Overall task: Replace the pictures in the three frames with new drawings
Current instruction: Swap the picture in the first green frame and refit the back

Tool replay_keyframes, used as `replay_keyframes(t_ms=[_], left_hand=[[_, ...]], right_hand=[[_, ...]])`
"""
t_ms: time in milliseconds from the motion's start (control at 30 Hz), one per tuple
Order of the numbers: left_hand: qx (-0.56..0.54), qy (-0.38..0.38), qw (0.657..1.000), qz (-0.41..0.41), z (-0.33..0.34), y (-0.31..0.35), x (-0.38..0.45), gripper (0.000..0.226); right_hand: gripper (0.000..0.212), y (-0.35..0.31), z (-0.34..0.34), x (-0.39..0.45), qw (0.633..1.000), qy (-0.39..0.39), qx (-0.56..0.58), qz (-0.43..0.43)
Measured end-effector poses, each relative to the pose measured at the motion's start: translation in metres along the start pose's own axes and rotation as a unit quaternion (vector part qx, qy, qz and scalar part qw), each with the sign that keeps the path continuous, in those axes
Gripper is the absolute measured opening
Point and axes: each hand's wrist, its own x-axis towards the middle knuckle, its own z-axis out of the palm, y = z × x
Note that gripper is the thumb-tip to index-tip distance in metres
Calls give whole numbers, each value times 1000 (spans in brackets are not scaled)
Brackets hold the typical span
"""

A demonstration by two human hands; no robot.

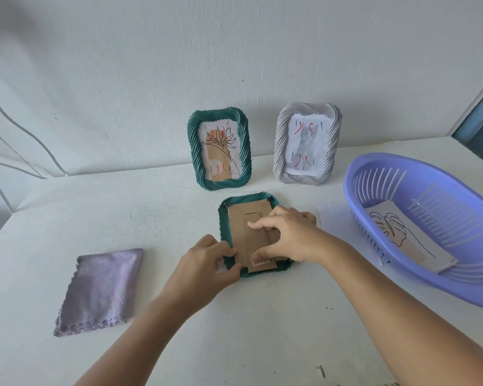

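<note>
A green ribbed frame (226, 218) lies face down on the white table, its brown cardboard backing (241, 218) facing up. My left hand (207, 263) grips the frame's lower left edge. My right hand (287, 238) rests on the backing, fingers pressing on its cardboard stand and the frame's right side. Behind, a second green frame (191, 151) stands upright with a plant drawing in it. A grey frame (280, 146) stands to its right holding a cat drawing. A leaf drawing (402, 240) lies in the purple basket (374, 174).
A folded lilac cloth (101, 288) lies at the left of the table. A white sheet (332, 215) lies flat between the face-down frame and the basket. A small nail (322, 371) sits near the front edge. The wall stands right behind the frames.
</note>
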Motion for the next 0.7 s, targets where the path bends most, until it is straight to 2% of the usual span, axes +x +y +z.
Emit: replay_keyframes(t_ms=[100,267,400,600,700], left_hand=[[-12,-7,1000,-20,0,2,3,17],[-40,-62,996,-55,-11,-1,19,10],[-11,-56,996,-67,-13,-5,37,27],[1,-49,995,-83,-15,-10,53,29],[-8,-58,994,-95,-17,-11,56,38]], right_hand=[[84,1,1,0,1000,2,3,-1],[87,1,1,0,1000,0,3,1],[88,1,3,-1,1000,1,28,2],[85,-9,14,-1,998,38,53,4],[83,-11,15,-1,998,37,49,2]])
